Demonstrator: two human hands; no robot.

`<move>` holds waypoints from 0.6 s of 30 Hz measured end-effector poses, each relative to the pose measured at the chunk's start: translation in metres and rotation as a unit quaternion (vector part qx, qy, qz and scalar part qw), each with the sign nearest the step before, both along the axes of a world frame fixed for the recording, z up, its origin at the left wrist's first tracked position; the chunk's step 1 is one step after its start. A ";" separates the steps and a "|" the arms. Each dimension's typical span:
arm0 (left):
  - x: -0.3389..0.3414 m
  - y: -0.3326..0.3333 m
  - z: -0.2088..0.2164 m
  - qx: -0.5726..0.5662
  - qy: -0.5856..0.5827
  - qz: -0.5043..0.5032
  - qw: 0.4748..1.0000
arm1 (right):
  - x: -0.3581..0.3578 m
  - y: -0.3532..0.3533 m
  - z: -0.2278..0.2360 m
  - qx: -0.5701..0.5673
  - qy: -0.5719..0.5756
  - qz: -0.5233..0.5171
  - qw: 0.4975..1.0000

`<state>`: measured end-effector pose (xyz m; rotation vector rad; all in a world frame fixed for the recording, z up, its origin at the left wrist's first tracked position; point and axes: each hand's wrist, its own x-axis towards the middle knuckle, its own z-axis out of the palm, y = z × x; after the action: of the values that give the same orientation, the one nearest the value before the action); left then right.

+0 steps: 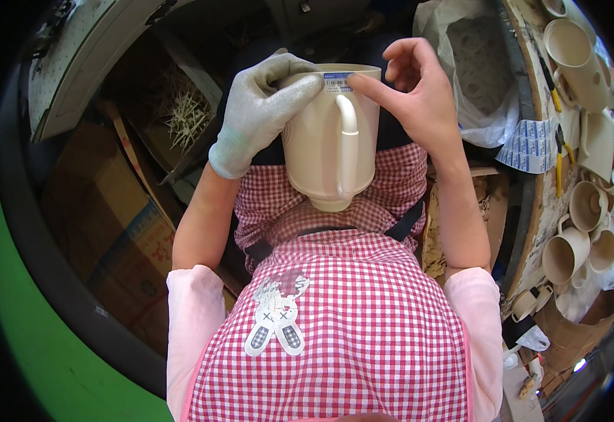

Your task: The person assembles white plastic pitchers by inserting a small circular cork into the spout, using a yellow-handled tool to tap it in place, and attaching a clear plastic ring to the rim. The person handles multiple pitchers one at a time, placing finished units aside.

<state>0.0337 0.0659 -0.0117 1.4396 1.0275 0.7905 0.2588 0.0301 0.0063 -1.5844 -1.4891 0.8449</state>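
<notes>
A large cream mug (pixel 310 148) with a long handle (pixel 348 144) and a narrow base is held in front of my lap, its wide rim away from me. My left hand (pixel 261 105), in a grey-white work glove, is closed on the mug's left side near the rim, its thumb beside a label. That small blue-and-white printed label (pixel 336 82) lies on the mug wall just above the handle. The thumb of my bare right hand (pixel 419 95) presses on the label's right edge. Its other fingers are loosely curled, apart from the mug.
At right, a worn workbench (pixel 532 211) carries several cream mugs (pixel 567 253), yellow-and-black handled tools (pixel 559 162) and a sheet of blue-and-white labels (pixel 531 144). A plastic bag (pixel 486 91) hangs by its edge. Cardboard (pixel 103 190) stands at left.
</notes>
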 end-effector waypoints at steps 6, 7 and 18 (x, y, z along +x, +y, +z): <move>0.000 0.004 -0.004 0.034 -0.032 -0.030 0.998 | 0.006 0.013 -0.011 -0.068 0.064 0.189 0.978; -0.001 0.003 -0.006 0.041 -0.035 -0.038 0.998 | 0.008 0.013 -0.011 -0.160 0.158 0.238 0.945; 0.020 0.005 0.021 0.012 -0.050 -0.141 0.989 | -0.003 -0.090 0.069 0.230 -0.292 0.364 0.854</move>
<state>0.0533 0.0706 0.0089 1.5086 0.7206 0.6632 0.2554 -0.0597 0.0755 -0.9184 -2.5908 0.3109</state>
